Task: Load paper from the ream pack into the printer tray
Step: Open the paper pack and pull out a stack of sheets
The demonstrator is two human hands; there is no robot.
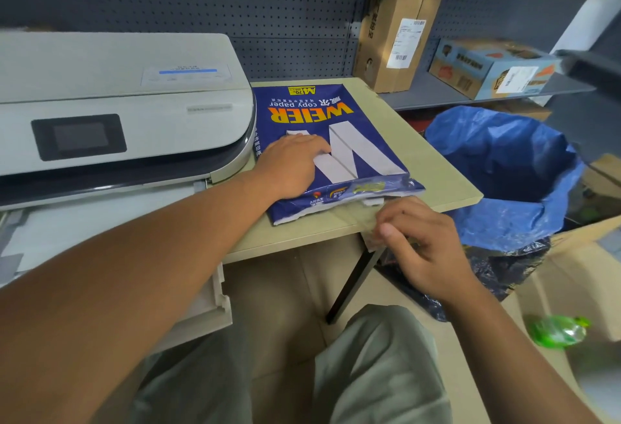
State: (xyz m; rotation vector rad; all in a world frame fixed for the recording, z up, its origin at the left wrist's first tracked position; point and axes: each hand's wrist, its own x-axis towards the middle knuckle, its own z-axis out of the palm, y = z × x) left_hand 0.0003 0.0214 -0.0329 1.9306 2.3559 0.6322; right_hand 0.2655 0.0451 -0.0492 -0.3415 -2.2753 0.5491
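One printer [114, 114] at nine o'clock, with one tray [100, 232] pulled out below it. One ream pack [331, 151] at the centre. Two hands: the left hand [292, 168] flat on the pack, the right hand [423, 245] at four o'clock. Two boxes at one o'clock, one brown box [393, 33] and one blue box [490, 68]. One bin [510, 168] at three. One green bottle [557, 331] at four.

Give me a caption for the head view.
Left hand pins the ream pack beside the printer; right hand pulls wrapper.

ream pack [336, 141]: blue, flat on table, near end torn | printer tray [100, 222]: open, perhaps loaded
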